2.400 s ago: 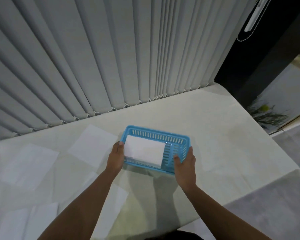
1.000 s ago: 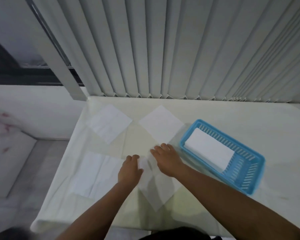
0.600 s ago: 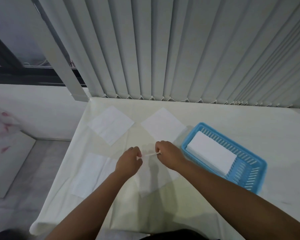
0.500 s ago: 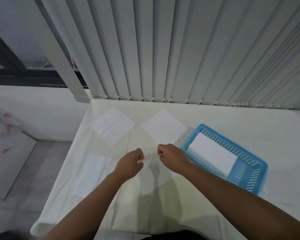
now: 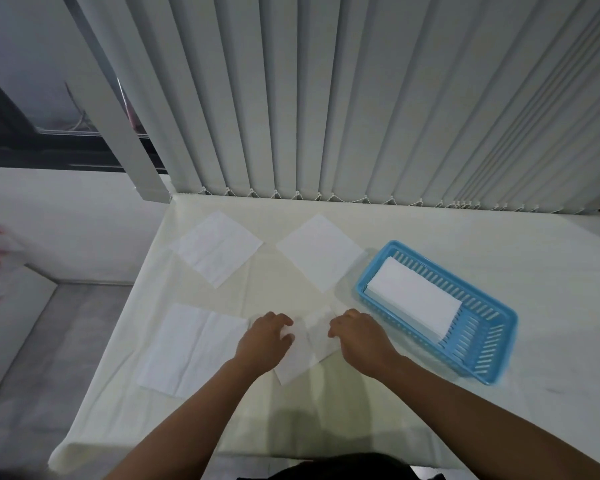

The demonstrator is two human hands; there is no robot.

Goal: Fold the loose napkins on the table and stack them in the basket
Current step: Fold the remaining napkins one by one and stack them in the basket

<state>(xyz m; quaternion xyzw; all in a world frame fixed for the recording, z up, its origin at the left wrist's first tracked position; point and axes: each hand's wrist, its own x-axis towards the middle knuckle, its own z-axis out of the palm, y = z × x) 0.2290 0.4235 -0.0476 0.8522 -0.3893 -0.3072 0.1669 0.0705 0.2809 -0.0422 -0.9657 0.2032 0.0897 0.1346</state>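
Note:
A white napkin (image 5: 307, 348) lies folded over on the cream table (image 5: 413, 233) between my hands. My left hand (image 5: 265, 341) rests on its left part and my right hand (image 5: 359, 336) on its right part, fingers curled down onto the paper. To the right stands a blue slotted basket (image 5: 485, 344) with a stack of folded napkins (image 5: 413, 297) in its far end. Three loose napkins lie flat: one at the back left (image 5: 217, 247), one at the back middle (image 5: 321, 251), one at the near left (image 5: 191, 349).
Vertical grey blinds (image 5: 361, 98) hang along the table's far edge. The table's left edge (image 5: 118, 341) drops to a grey floor. A white wall and dark window frame stand at the far left.
Both hands lifted the napkin's far edge, folded it toward me and now press it flat on the table. Before that, my hands left the basket and the view swung left.

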